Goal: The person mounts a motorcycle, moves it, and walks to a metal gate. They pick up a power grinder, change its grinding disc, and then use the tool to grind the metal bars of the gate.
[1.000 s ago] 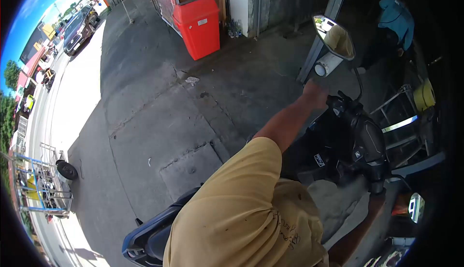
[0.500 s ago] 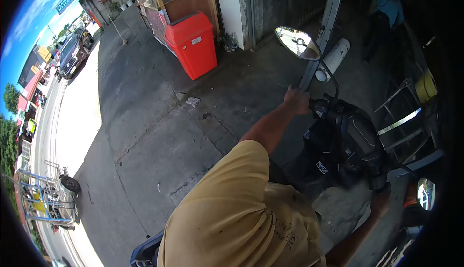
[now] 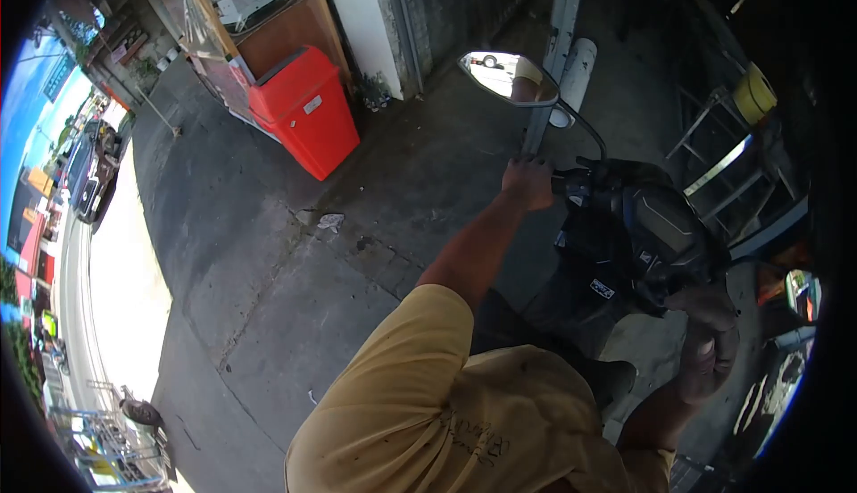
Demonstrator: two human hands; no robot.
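Black scooter point(image 3: 643, 243) under me on the concrete forecourt point(image 3: 295, 261), nose toward the shop. I'd judge it heavy, rigid, tips if leaned. Left hand point(image 3: 528, 180) wrapped on left handlebar end, right hand point(image 3: 710, 341) closed on right grip. Small white sticker point(image 3: 602, 288) unreadable; shirt print too.

Open concrete floor point(image 3: 268, 288) lies left of the scooter point(image 3: 643, 243); a red bin point(image 3: 308, 113), a post point(image 3: 549, 55) and metal racks point(image 3: 723, 162) crowd ahead and right.
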